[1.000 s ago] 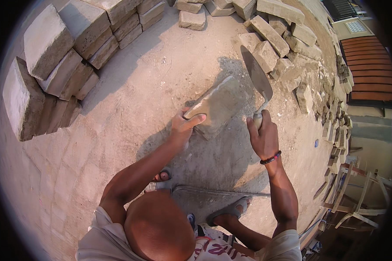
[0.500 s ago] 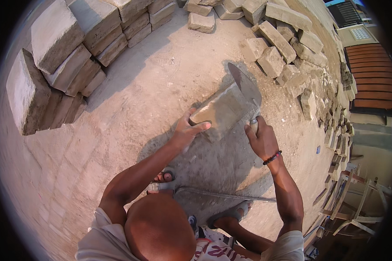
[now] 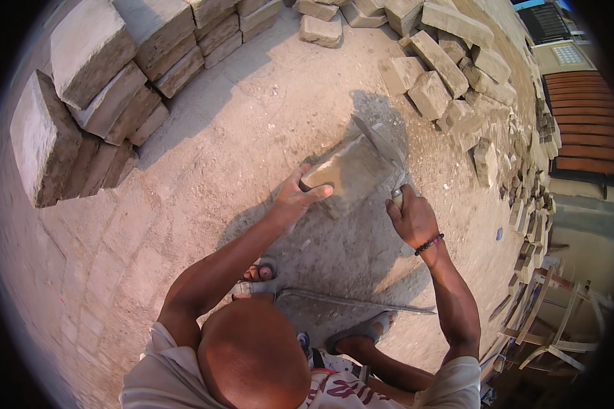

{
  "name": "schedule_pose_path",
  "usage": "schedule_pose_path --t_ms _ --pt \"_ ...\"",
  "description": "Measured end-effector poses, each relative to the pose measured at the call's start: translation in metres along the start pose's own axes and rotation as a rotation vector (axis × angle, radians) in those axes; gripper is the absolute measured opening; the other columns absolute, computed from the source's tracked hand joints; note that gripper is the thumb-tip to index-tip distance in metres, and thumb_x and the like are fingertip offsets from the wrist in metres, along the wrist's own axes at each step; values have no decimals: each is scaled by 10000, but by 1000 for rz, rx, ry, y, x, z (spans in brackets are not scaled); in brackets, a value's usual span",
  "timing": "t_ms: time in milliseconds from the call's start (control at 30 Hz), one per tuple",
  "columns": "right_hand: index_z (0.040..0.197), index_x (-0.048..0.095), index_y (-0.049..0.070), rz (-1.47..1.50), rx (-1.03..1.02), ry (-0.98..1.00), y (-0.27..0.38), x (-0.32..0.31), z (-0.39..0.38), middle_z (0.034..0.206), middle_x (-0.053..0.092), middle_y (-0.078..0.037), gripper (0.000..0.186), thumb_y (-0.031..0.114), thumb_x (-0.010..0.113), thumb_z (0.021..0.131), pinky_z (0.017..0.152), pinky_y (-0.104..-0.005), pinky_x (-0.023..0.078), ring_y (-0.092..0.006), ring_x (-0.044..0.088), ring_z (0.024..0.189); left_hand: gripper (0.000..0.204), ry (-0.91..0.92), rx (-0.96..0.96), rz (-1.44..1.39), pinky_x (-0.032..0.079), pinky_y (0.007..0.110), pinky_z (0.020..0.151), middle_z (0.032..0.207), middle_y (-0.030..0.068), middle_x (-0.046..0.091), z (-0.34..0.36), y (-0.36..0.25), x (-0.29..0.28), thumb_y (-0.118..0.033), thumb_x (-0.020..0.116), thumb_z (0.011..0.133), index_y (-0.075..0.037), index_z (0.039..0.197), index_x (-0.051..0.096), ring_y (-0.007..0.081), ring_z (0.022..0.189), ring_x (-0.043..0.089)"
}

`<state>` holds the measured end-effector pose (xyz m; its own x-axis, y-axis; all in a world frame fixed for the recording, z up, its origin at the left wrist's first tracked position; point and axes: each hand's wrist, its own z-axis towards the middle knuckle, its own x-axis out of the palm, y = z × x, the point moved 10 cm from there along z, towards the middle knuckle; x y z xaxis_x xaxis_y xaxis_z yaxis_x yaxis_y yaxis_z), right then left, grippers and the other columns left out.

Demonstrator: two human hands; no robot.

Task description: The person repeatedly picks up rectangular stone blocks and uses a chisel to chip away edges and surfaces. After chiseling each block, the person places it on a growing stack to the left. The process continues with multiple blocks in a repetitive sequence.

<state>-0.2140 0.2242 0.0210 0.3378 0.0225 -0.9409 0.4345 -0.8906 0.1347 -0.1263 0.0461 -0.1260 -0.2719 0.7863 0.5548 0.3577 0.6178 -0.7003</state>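
My left hand point(image 3: 298, 199) grips the near left end of a grey-tan paving block point(image 3: 351, 176), thumb on its upper face and fingers hidden behind it. The block is held tilted above the dusty ground. My right hand point(image 3: 414, 217) is closed round the handle of a trowel point(image 3: 382, 144), with a beaded bracelet at that wrist. The trowel's pointed metal blade stands along the far right end of the block, seen nearly edge-on. Whether the blade touches the block I cannot tell for sure.
Stacked blocks point(image 3: 92, 58) line the upper left. A loose heap of blocks point(image 3: 440, 65) lies at the upper right. Near my sandalled feet, a thin metal bar point(image 3: 358, 300) lies on the ground. A wooden frame point(image 3: 559, 320) stands at the lower right.
The trowel blade has turned from showing its broad face to nearly edge-on, its tip dropping slightly nearer. My left hand still holds the block in almost the same place.
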Motion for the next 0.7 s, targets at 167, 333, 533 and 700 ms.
schedule_pose_path --t_ms 167,333,533,700 --pt "981 508 -9 256 -83 -148 33 -21 -22 713 623 -265 289 243 637 922 607 -501 495 -466 636 717 1096 9 -38 66 488 371 913 1377 263 479 6 10 -15 -611 689 844 112 1507 202 290 1213 534" --pt "993 498 -21 159 36 -76 31 -28 -19 722 631 -259 305 238 641 918 605 -502 497 -461 639 711 1017 8 -86 102 446 367 935 1430 208 450 7 15 -18 -659 595 884 65 1514 259 268 1220 494" --pt "996 495 -22 -21 15 58 2 13 -17 722 630 -255 295 233 626 926 580 -494 492 -462 637 692 954 77 -106 56 408 365 941 1421 152 465 10 12 -12 -599 621 903 45 1516 273 245 1258 447" --pt "1007 500 -19 212 -89 -92 40 -19 -32 732 638 -262 287 232 616 929 601 -512 498 -463 640 701 931 69 -86 50 416 385 953 1402 159 481 7 12 -19 -587 642 895 46 1496 317 254 1248 464"
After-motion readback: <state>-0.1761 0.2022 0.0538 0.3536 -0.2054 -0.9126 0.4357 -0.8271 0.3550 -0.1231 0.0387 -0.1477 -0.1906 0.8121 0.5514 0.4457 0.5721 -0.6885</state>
